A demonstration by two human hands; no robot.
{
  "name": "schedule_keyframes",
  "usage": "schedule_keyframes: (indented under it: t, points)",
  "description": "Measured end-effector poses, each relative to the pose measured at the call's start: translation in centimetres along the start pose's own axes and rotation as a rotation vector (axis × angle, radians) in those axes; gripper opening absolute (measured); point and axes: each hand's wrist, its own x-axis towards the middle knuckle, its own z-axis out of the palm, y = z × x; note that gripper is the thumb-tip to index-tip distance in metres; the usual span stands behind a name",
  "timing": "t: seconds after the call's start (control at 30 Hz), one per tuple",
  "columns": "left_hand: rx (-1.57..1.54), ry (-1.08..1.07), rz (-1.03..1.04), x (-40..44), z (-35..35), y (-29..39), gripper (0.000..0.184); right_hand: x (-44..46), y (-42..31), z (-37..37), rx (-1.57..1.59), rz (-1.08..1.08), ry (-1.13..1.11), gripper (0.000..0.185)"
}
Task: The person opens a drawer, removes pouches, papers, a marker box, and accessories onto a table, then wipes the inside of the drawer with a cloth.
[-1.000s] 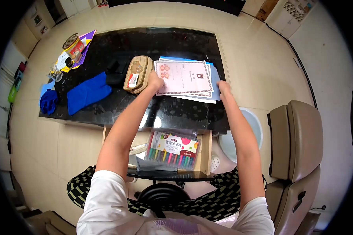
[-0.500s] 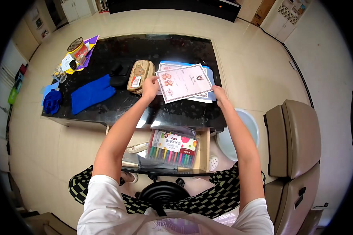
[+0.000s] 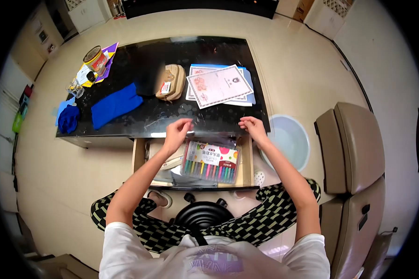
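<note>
Above the front edge of the black table, my left hand (image 3: pixel 177 132) is loosely curled and empty, its fingertips slightly apart. My right hand (image 3: pixel 254 127) hovers near the table's front right corner, also empty with fingers parted. Beyond them, a pink bordered certificate (image 3: pixel 220 86) lies tilted on top of other papers and a blue folder (image 3: pixel 248 75). To the left of the papers stands a tan pencil case (image 3: pixel 174 83). Below my hands, the open drawer (image 3: pixel 246 162) holds a clear case of colored markers (image 3: pixel 209 161).
On the table (image 3: pixel 149 52) are a blue cloth (image 3: pixel 116 105), a crumpled blue bundle (image 3: pixel 68 118), and a red-and-yellow tub (image 3: pixel 95 60) at the left. A pale basin (image 3: pixel 288 141) sits on the floor at the right, beside a brown leather seat (image 3: pixel 358 149).
Both hands have let go of the certificate and moved back toward me, over the drawer side. The certificate now rests tilted on the pile.
</note>
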Motion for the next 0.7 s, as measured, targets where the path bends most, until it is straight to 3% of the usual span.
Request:
schedule_keyframes:
  t: [0.07, 0.1, 0.2, 0.23, 0.3, 0.4, 0.57, 0.63, 0.7]
  points:
    - [-0.045, -0.047, -0.125, -3.3, -0.6, -3.1, 0.020, -3.6, 2.7, 1.1, -0.203, -0.169, 0.005, 0.020]
    - [0.002, -0.106, -0.103, -4.6, -1.2, -4.4, 0.021, -4.8, 4.8, 1.4, -0.196, -0.148, -0.044, 0.019]
    - [-0.147, -0.145, -0.352, -7.5, -2.2, -8.8, 0.026, -7.0, 9.6, 2.0, -0.204, 0.068, -0.091, 0.023]
    - [-0.147, -0.147, -0.351, -8.0, -2.6, -10.0, 0.026, -7.1, 11.3, 2.1, -0.203, 0.069, -0.088, 0.023]
    - [-0.127, -0.193, -0.614, -8.6, -2.8, -12.0, 0.032, -6.8, 13.4, 2.0, -0.146, 0.194, -0.041, 0.024]
    - [0.018, -0.143, -0.553, -8.8, -2.0, -14.2, 0.036, -6.4, 14.3, 2.3, -0.157, 0.276, 0.079, 0.026]
    - [0.158, -0.100, -0.536, -8.2, -0.6, -17.1, 0.046, -4.4, 20.5, 2.4, -0.354, 0.213, 0.177, 0.036]
    - [0.316, -0.115, -0.595, -8.1, -0.1, -17.0, 0.052, -4.7, 20.6, 3.1, -0.526, 0.404, 0.274, 0.043]
    - [0.302, -0.075, -0.601, -8.0, 0.4, -19.3, 0.052, -5.2, 19.8, 3.0, -0.391, 0.488, 0.224, 0.045]
